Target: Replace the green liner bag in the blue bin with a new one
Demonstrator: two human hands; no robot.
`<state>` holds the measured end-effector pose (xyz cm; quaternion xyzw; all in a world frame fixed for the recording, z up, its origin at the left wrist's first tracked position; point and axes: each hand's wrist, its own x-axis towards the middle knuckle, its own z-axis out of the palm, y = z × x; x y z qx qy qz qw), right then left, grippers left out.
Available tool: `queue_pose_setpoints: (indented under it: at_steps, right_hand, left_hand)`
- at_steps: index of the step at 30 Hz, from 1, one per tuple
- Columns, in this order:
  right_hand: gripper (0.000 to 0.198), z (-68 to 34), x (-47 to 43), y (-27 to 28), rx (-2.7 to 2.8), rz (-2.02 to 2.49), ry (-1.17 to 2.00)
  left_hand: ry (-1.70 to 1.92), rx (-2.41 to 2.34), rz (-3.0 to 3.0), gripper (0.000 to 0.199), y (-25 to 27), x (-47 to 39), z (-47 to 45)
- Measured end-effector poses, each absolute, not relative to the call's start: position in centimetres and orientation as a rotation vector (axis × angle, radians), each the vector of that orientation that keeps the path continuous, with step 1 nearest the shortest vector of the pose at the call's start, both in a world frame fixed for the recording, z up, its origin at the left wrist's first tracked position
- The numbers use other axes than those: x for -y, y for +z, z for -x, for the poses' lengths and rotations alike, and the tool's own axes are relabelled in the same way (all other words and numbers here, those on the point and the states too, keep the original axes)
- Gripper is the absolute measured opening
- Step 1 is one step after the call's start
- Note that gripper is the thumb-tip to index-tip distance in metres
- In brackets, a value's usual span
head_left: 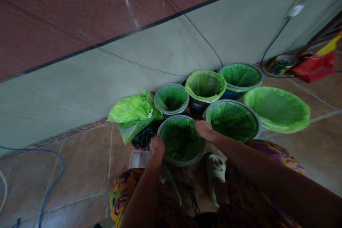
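Note:
Between my feet and the wall stands a round trash can with a grey rim, lined with a green trash bag. My left hand is closed at its left rim. On the opposite side, my right hand is closed over the rim, fingertips partly hidden. Close by the right hand is another grey-rimmed trash can, also lined in green. Left of my left hand lie a bunched green plastic bag, a black bag and a white plastic tray.
More green-lined cans stand along the wall, including a small one and a dark one. A wide lined can is at the right. Farther right lies a red dustpan. A blue cable crosses the tiles at left.

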<state>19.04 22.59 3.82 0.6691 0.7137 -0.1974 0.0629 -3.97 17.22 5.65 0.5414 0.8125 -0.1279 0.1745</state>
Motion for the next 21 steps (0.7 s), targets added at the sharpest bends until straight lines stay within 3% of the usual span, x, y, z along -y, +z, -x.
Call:
queue_pose_setpoints:
  at_steps: [8,21]
  right_hand:
    - [0.062,-15.9,-23.2,5.3,-2.383,-1.841,-0.43]
    - [0.059,-14.4,-23.5,5.0,-2.333,-1.808,-0.403]
  left_hand:
    - [-0.33,-2.321,-1.486,0.032,5.3,-17.3,3.9]
    - [-0.245,-2.341,-1.396,0.029,4.1,-17.8,4.2]
